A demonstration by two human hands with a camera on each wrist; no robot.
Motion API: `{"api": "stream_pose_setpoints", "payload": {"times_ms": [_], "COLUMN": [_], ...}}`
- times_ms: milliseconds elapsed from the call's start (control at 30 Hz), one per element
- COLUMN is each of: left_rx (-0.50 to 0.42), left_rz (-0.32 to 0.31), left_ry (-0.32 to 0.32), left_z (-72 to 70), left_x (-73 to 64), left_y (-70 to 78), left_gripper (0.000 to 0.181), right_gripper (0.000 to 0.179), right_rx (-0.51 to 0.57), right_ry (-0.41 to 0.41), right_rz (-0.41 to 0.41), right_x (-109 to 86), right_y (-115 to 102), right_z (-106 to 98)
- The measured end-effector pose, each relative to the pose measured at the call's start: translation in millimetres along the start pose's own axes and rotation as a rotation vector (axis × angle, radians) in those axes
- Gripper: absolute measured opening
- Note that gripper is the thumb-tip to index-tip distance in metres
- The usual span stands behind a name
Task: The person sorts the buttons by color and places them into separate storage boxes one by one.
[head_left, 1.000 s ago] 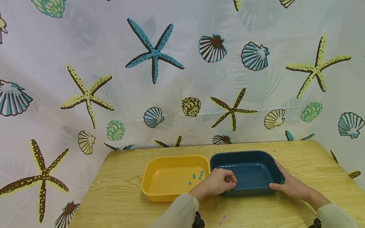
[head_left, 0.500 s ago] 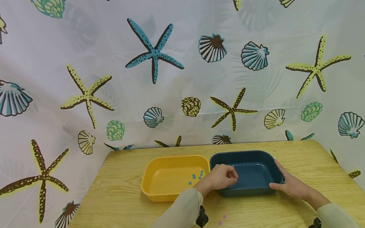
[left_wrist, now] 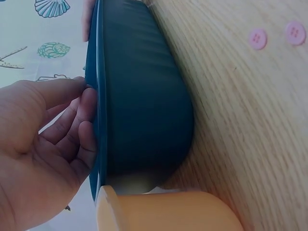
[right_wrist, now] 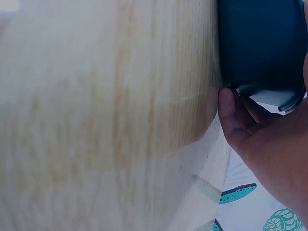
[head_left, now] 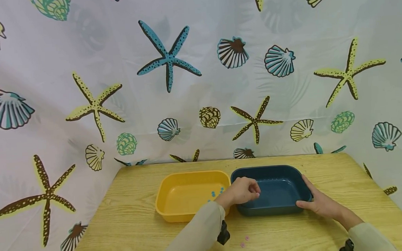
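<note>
My left hand hangs over the left end of a dark blue plastic tray. Its fingers are curled, with thumb and index tips close together by the rim in the left wrist view; whether a small thing is between them is hidden. At the tray's right end my right hand holds the wall, thumb at the near corner and fingers along the side. Two pink buttons lie on the wooden table in front. Several small blue buttons sit in the yellow tray, partly covered by the left arm.
The yellow tray stands against the blue tray's left side. Both rest on a wood-grain table. A white curtain printed with shells and starfish encloses the back and sides.
My left hand has risen and moved slightly back over the blue tray, then a little left. My right hand, both trays and the pink buttons have stayed put.
</note>
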State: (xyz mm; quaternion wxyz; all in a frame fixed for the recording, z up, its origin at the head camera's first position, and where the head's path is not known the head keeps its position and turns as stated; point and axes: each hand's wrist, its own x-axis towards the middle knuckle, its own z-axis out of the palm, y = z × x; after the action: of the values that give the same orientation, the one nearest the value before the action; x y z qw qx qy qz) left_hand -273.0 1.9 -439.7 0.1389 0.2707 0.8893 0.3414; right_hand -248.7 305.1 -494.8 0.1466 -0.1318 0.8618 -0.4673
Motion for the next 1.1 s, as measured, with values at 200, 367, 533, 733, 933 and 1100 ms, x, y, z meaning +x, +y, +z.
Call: {"api": "stream_pose_setpoints", "payload": {"times_ms": [200, 367, 533, 733, 933, 1100], "left_rx": [0.010, -0.010, 0.001, -0.002, -0.051, -0.046], "left_rz": [0.001, -0.015, -0.022, -0.043, -0.084, -0.102], "left_ry": [0.010, 0.008, 0.016, 0.012, 0.010, 0.013], "left_z": [-0.9, -0.5, 0.4, 2.5, 2.4, -1.2], "left_x": [4.9, 8.6, 12.0, 15.6, 18.7, 20.3], "left_y": [-1.9, -3.8, -5.5, -4.3, -0.3, 2.6], "left_gripper": [0.004, 0.007, 0.006, 0.005, 0.005, 0.010], "right_gripper": [0.099, 0.099, 0.099, 0.098, 0.098, 0.098], "right_rx": [0.006, 0.005, -0.010, -0.024, -0.027, -0.021], "right_ry": [0.001, 0.002, 0.007, 0.018, 0.020, 0.021], "right_rz": [0.002, 0.000, -0.007, -0.016, -0.026, -0.033], "right_x": [-0.3, -1.1, -1.7, -1.5, -1.0, -0.9], "right_y": [0, 0, 0, -1, 0, 1], "right_z": [0, 0, 0, 0, 0, 0]}}
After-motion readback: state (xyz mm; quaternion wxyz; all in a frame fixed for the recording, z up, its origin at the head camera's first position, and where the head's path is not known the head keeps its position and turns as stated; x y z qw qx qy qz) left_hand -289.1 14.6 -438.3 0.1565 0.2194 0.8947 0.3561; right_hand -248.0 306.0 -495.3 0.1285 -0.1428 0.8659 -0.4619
